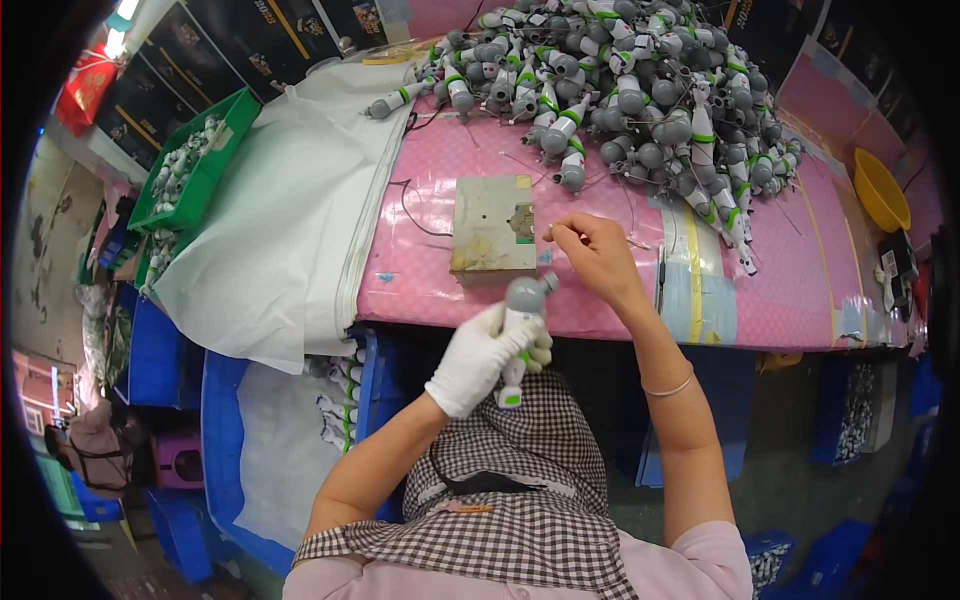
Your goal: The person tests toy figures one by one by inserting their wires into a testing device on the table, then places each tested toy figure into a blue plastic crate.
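Observation:
My left hand (487, 358), in a white glove, is closed around a white device (526, 297) with a round grey head, a small grey knob and a green band. The device stands upright above my lap, in front of the table edge. My bare right hand (597, 258) hovers over the pink table top, its thumb and forefinger pinched together. Whatever they hold, if anything, is too small to make out. Just left of those fingertips sits a flat, stained metal box (483, 228) with a cable running off its left side.
A big heap of similar grey-and-white devices (640, 90) covers the back of the pink table (420, 270). White sheeting (300, 170) drapes the left side. A green crate (215, 165) holds more devices. A blue bin (225, 440) stands below, and a yellow bowl (880, 190) at right.

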The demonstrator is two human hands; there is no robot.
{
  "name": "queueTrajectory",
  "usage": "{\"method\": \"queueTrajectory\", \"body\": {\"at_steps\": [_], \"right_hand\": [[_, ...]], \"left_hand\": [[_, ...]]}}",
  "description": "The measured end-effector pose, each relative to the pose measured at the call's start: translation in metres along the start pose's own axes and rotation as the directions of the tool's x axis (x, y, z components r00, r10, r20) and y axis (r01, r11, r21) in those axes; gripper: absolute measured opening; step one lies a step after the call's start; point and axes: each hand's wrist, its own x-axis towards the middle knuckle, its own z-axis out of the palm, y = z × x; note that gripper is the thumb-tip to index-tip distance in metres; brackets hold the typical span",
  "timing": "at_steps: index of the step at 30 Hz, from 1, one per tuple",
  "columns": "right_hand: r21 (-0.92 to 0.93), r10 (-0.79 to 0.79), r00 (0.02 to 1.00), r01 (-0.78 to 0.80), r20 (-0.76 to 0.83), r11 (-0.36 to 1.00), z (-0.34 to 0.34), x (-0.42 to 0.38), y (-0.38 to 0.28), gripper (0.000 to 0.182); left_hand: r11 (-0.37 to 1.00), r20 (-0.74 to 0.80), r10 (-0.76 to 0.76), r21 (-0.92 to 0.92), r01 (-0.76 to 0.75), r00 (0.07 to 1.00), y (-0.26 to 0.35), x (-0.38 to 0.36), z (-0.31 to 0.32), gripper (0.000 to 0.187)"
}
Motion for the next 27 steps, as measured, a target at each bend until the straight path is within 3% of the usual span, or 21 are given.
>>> {"method": "queueTrajectory", "body": {"at_steps": [1,4,5,9,11,27], "right_hand": [[-0.033,-0.006,0.999,0.008,0.054,0.999,0.0,0.005,0.002,0.02],[-0.029,0.046,0.977,-0.041,0.206,0.999,-0.001,0.019,0.003,0.023],[0.002,0.099,0.948,-0.105,0.303,0.994,-0.002,0.023,0.004,0.024],[0.092,0.193,0.888,-0.252,0.418,0.963,-0.005,0.038,0.011,0.023],[0.125,0.305,0.754,-0.454,0.582,0.882,-0.013,0.043,0.005,0.022],[0.111,0.191,0.656,-0.39,0.73,0.914,-0.021,0.06,0.008,0.024]], "left_hand": [[0.997,-0.062,0.046,-0.064,-0.05,0.997,0.007,0.004,0.001,0.029],[0.988,-0.224,0.148,-0.013,-0.155,0.963,0.012,0.02,-0.011,0.029],[0.989,-0.215,0.107,-0.079,-0.127,0.971,0.016,0.023,-0.015,0.032],[0.956,-0.132,0.043,-0.283,-0.079,0.99,0.025,0.023,-0.022,0.038],[0.939,-0.072,0.042,-0.338,-0.064,0.997,0.023,0.025,-0.027,0.037],[0.93,-0.132,0.053,-0.355,-0.097,0.99,0.014,0.037,-0.029,0.031]]}}
